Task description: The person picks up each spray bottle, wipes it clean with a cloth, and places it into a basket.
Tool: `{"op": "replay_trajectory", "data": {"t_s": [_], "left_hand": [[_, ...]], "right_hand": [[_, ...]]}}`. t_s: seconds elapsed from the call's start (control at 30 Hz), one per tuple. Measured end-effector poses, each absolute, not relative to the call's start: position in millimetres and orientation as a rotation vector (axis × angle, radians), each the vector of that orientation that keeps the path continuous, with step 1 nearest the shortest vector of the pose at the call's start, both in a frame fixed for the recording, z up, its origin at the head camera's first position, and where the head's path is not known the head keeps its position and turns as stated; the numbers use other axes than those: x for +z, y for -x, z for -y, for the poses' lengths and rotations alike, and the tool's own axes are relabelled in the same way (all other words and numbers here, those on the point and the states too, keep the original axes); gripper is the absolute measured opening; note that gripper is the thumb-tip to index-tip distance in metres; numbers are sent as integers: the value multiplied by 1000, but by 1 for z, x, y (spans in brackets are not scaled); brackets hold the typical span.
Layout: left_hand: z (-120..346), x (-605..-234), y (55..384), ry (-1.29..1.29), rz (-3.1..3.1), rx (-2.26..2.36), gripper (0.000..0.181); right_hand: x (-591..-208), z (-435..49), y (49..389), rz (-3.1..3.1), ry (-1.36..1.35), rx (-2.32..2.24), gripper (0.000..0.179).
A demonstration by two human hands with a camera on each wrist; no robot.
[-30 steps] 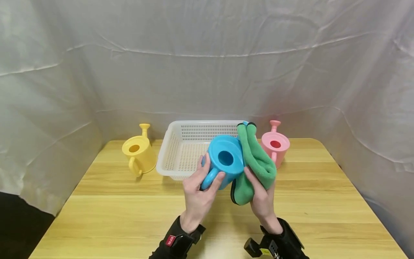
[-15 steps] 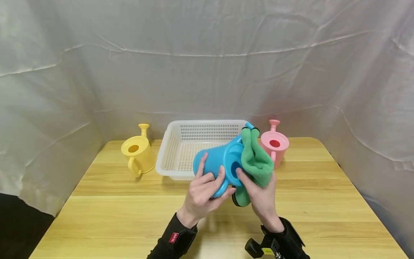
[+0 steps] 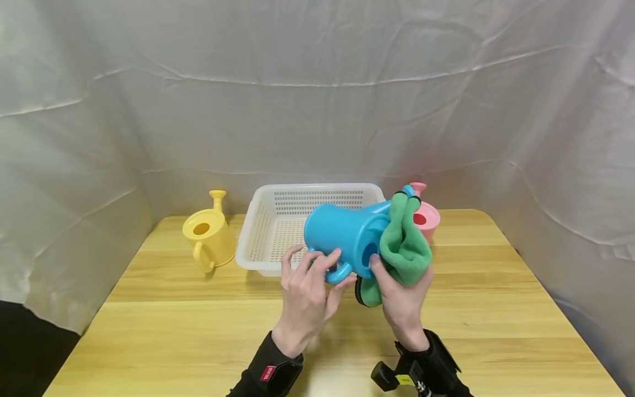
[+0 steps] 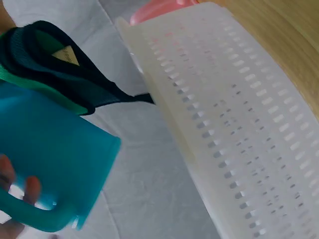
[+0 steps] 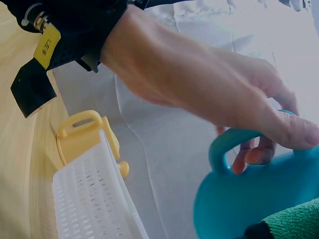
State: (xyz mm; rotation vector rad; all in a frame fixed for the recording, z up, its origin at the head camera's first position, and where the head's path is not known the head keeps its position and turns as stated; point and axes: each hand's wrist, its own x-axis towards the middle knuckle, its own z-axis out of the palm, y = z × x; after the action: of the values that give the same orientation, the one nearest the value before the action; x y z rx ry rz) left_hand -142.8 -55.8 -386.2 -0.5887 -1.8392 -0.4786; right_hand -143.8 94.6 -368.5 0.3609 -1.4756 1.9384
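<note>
In the head view a blue watering can is held on its side above the table, base to the left and filling hole to the right. My right hand grips a bunched green cloth with black edging against the can's top, thumb at the hole's edge. Blue spout tip peeks out above the cloth. My left hand is at the handle. Right wrist view shows the left fingertips through the handle loop, thumb in front. A pale tag shows on the cloth in the left wrist view.
A white perforated basket stands behind the hands on the wooden table. To its left is a yellow watering can; at its right, a pink watering can is partly hidden by the cloth. Grey sheeting surrounds the table.
The blue watering can has tipped onto its side, top toward the right hand, then lifted slightly. My left hand has shifted from gripping its body to its handle. Right hand and cloth stay against it.
</note>
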Motion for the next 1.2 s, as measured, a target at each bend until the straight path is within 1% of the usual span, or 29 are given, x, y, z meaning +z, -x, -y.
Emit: {"op": "replay_trajectory", "data": {"t_s": [0.17,0.37,0.43,0.5,0.6,0.73,0.87,1.0,1.07,1.1,1.2], "left_hand": [[53,-380,128,575,2080,-723,42],[57,-373,121,664,2222,-1072,18],[59,-372,121,683,2216,-1158,14],[61,-372,122,691,2200,-1210,16],[61,-374,125,676,2154,-1228,34],[60,-379,131,615,2048,-1222,55],[63,-382,135,582,1970,-1208,55],[68,-382,138,558,1921,-1097,53],[70,-381,139,543,1903,-1018,51],[72,-380,140,537,1897,-983,50],[75,-381,142,533,1886,-894,49]], "right_hand": [[-369,-92,146,1457,-364,1854,71],[-372,-90,144,1475,-393,1766,70],[-371,-90,144,1486,-416,1738,72],[-371,-90,144,1502,-432,1708,75],[-373,-89,142,1544,-428,1663,76],[-376,-86,138,1533,-478,1682,63],[-373,-84,135,1378,-526,1800,43],[-350,-85,142,1146,-682,1903,36],[-337,-90,146,1026,-733,1947,36],[-333,-92,146,962,-710,1981,37],[-326,-99,137,737,-432,2086,33]]}}
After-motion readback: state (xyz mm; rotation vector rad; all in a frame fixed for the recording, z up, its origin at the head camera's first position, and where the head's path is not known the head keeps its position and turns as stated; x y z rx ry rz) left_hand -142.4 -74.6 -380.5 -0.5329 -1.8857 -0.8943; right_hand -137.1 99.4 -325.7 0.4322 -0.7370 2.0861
